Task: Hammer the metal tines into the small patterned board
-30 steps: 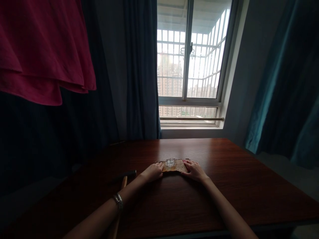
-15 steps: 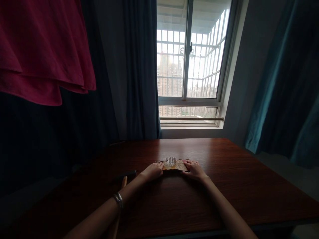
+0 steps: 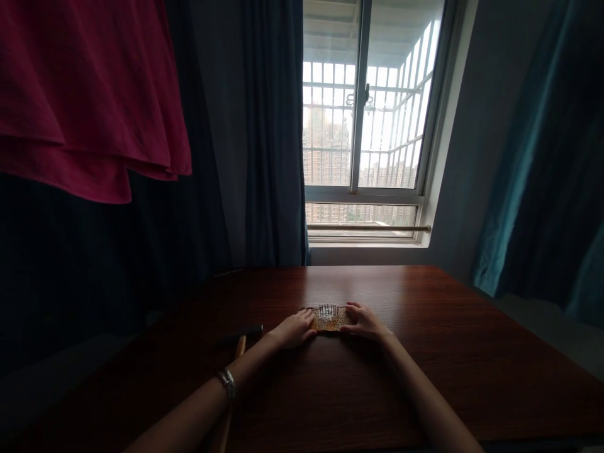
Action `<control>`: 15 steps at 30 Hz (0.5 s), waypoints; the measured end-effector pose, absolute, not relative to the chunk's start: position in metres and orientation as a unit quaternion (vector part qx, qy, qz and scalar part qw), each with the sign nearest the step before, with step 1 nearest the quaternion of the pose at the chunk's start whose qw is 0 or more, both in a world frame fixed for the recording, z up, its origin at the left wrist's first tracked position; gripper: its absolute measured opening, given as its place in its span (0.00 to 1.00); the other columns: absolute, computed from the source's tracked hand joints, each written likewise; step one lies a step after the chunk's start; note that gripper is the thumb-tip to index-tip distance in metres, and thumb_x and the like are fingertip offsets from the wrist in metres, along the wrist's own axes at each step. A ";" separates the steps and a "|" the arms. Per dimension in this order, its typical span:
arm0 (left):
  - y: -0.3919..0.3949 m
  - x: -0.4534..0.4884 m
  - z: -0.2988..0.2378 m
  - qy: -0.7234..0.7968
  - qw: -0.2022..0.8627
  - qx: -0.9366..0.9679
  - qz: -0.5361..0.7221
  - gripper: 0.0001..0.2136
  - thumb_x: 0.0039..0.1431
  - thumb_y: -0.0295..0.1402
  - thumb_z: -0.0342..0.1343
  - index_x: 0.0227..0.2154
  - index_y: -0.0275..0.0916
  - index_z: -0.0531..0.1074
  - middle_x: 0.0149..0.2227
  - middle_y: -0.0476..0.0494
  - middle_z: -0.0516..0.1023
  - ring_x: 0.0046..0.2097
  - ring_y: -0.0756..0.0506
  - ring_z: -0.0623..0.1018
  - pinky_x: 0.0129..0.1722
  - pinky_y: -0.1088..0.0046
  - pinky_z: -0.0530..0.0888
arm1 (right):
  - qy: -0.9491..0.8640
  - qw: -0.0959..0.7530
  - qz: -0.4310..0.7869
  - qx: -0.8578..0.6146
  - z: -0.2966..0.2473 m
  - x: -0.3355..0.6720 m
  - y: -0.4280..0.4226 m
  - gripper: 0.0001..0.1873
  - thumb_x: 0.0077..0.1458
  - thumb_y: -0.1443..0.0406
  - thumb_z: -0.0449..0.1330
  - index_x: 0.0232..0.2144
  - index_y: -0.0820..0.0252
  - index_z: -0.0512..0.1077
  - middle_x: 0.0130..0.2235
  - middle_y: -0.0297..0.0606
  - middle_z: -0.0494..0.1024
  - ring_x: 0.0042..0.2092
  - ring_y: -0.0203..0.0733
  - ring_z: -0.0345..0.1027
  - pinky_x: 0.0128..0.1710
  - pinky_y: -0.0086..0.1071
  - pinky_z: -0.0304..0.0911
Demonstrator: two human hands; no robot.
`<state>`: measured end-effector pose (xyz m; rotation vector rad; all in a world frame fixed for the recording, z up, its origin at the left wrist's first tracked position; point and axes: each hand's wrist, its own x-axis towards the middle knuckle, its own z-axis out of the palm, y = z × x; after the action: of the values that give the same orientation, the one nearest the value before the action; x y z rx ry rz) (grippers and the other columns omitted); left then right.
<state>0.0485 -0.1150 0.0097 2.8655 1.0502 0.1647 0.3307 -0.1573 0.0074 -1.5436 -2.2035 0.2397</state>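
A small light-brown wooden board [image 3: 331,324], dotted with many small holes, is on the table between my hands. Several nails [image 3: 329,309] stand upright in a row along its far part. My left hand [image 3: 298,327] grips the board's left end, fingers over the edge. The right end is held by my right hand [image 3: 367,321], thumb at the near side and fingers at the far side. A hammer with a dark head [image 3: 250,330] and a wooden handle [image 3: 241,346] lies to the left, partly hidden under my left forearm.
The brown wooden table [image 3: 462,352] reaches to the wall below a barred window [image 3: 384,126]. Dark blue curtains [image 3: 274,145] hang on both sides. A pink cloth [image 3: 94,100] hangs at the upper left.
The board has tipped so that more of its holed top face shows, and its near edge sits lower. Both hands have stayed on its ends. The whole view has shifted slightly.
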 end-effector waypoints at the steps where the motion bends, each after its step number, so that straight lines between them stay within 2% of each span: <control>1: -0.113 0.048 0.008 0.347 0.050 0.935 0.053 0.25 0.61 0.42 0.44 0.58 0.34 0.58 0.62 0.34 0.58 0.63 0.39 0.58 0.61 0.63 0.56 | -0.800 0.214 0.091 -0.553 0.006 0.328 -0.157 0.39 0.44 0.43 0.58 0.54 0.56 0.67 0.59 0.42 0.65 0.57 0.49 0.59 0.56 0.38 0.52; 5: -0.107 0.052 0.002 0.375 0.070 0.923 0.045 0.27 0.61 0.40 0.45 0.60 0.32 0.54 0.64 0.33 0.53 0.65 0.38 0.52 0.63 0.61 0.52 | -0.784 0.208 0.059 -0.582 -0.003 0.318 -0.164 0.37 0.47 0.43 0.56 0.54 0.55 0.67 0.58 0.41 0.66 0.58 0.50 0.56 0.57 0.40 0.49; 9: -0.109 0.064 0.002 0.427 0.077 0.900 0.032 0.29 0.61 0.40 0.43 0.62 0.32 0.47 0.66 0.33 0.44 0.66 0.37 0.44 0.63 0.57 0.49 | -0.743 0.210 0.015 -0.636 -0.009 0.314 -0.171 0.35 0.48 0.43 0.54 0.53 0.54 0.68 0.57 0.42 0.67 0.55 0.53 0.59 0.55 0.41 0.49; 12: -0.116 0.069 0.005 0.455 0.083 0.886 0.010 0.34 0.61 0.45 0.41 0.64 0.30 0.40 0.66 0.31 0.38 0.66 0.35 0.39 0.62 0.55 0.48 | -0.696 0.209 -0.021 -0.687 -0.012 0.322 -0.173 0.34 0.50 0.42 0.52 0.51 0.56 0.69 0.55 0.46 0.69 0.53 0.55 0.60 0.53 0.43 0.50; 15: -0.122 0.067 0.004 0.451 0.098 0.887 -0.018 0.35 0.62 0.50 0.36 0.64 0.30 0.40 0.66 0.30 0.37 0.66 0.33 0.39 0.61 0.52 0.48 | -0.643 0.199 -0.051 -0.738 -0.015 0.344 -0.174 0.35 0.51 0.41 0.49 0.49 0.59 0.70 0.53 0.49 0.70 0.52 0.56 0.61 0.50 0.45 0.51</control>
<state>0.0672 -0.1219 0.0039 2.6253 1.3336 -0.0540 0.3443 -0.1742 -0.0154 -2.0632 -1.7980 -0.1434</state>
